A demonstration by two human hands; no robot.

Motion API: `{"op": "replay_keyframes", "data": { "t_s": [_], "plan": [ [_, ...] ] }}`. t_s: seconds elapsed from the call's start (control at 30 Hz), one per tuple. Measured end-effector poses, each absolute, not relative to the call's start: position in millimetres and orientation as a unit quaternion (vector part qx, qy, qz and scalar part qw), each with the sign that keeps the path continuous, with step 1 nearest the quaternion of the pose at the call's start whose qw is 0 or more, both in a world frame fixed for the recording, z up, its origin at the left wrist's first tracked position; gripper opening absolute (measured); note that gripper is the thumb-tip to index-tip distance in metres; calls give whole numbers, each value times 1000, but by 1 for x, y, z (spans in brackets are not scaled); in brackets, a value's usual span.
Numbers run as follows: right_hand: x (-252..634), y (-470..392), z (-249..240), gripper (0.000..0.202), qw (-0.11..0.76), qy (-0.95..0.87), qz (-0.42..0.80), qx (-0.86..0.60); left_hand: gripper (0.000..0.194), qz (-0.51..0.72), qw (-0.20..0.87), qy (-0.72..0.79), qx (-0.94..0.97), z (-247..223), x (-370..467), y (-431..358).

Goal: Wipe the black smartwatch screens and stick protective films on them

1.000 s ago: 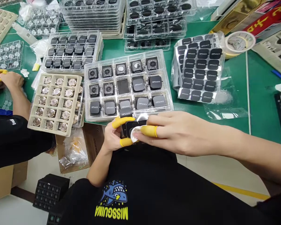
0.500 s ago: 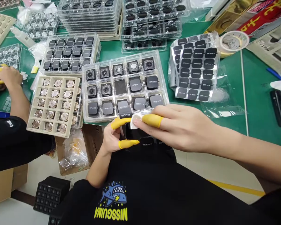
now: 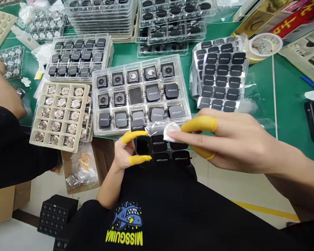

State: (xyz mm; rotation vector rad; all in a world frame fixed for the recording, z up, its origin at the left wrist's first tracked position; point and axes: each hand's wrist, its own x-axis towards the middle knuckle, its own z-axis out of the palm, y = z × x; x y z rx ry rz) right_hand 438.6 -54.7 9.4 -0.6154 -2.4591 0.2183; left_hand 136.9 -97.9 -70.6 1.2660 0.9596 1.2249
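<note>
Between the yellow-covered thumb and finger of my left hand is a square black watch body, its glossy face up. My right hand pinches a round white pad to the right of the watch, apart from it. Yellow covers are on some of its fingers too. Under the pad lies a sheet of black HiFuture stickers at the table's front edge. Just beyond, a clear tray holds square watch bodies, several with black HiFuture covers; one slot shows a plain dark pad.
A beige tray of round watch parts lies at the left, with stacked clear trays behind. Sticker sheets and a tape roll are on the right. Another person's arm rests at the far left.
My right hand has moved right with the white pad, off the watch, whose black face now shows. My left hand has barely shifted. The other person's hand has moved up and left.
</note>
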Motion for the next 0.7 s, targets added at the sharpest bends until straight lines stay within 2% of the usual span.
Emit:
{"op": "replay_keyframes", "data": {
  "t_s": [0.1, 0.33, 0.43, 0.7],
  "plan": [
    [438, -56, 12, 52, 313, -914, 46, -255, 71, 518, 547, 401, 521, -69, 139, -98],
    [413, -68, 15, 29, 295, -940, 69, -159, 73, 519, 544, 383, 536, -68, 139, -100],
    [405, -70, 11, 25, 291, -945, 72, -130, 72, 517, 540, 373, 549, -68, 138, -100],
    [407, -58, 6, 27, 275, -938, -66, -198, 71, 496, 567, 393, 527, -79, 136, -106]
  ]
}}
